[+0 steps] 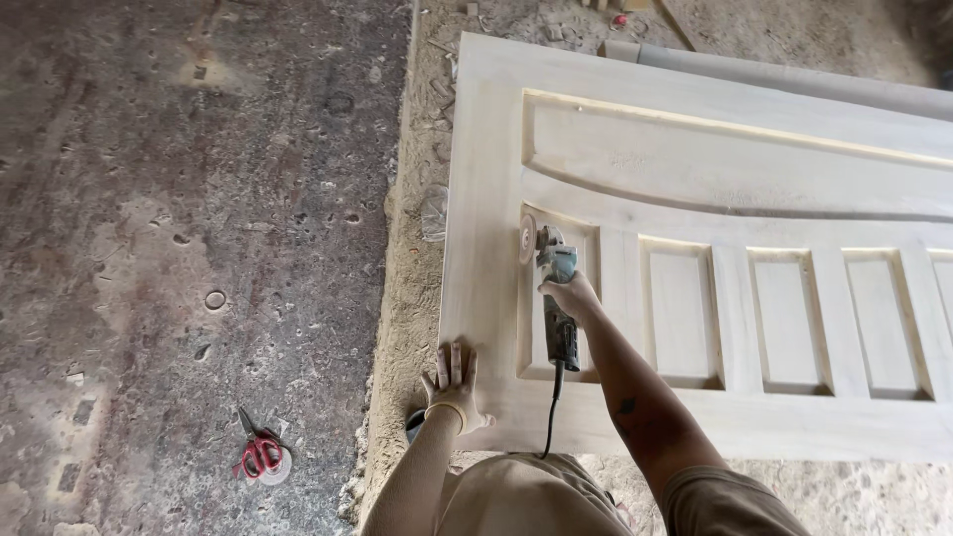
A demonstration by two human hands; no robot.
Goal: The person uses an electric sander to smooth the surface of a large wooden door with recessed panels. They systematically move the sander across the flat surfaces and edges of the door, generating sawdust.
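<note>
R hand (570,295) grips grinder (554,288); L hand (455,385) flat on door (715,199).

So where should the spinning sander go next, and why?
Probably slide the sander slowly down the frame beside the first small panel. Its disc sits at that panel's top corner, the right hand grips it, and the left hand steadies the door.
</note>
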